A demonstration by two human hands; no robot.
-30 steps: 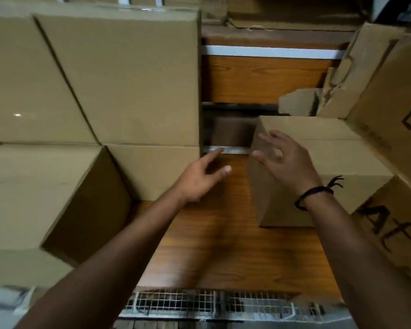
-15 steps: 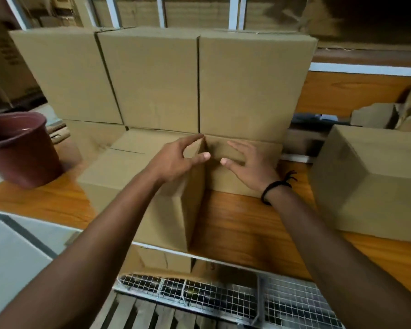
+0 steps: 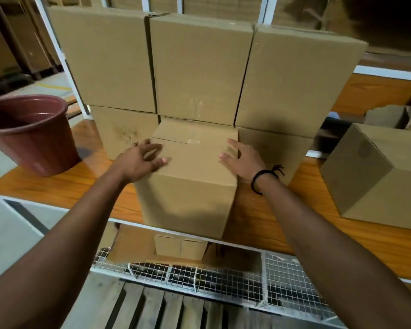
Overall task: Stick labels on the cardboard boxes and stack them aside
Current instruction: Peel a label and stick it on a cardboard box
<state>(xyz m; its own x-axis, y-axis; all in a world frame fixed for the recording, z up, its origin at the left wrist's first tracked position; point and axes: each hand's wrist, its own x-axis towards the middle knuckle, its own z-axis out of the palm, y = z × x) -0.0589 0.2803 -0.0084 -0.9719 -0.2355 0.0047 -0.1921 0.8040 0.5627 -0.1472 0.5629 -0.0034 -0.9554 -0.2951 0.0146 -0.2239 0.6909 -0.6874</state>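
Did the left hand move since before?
Yes. The left hand went left along the top of the front brown cardboard box, from right corner to left edge.

Bare forearms (image 3: 76,229) run to the frame's edge; the left hand (image 3: 140,160) and right hand (image 3: 243,160) are bare too; a thin black cord bracelet (image 3: 259,174) circles the right wrist, knotted, short ends sticking out.

Close behind your front box (image 3: 190,186), the stacked boxes (image 3: 199,67) wall off the back. You have bare shelf board (image 3: 247,224) on its left as far as the maroon bucket (image 3: 31,138), and on its right as far as the lone box (image 3: 377,181).
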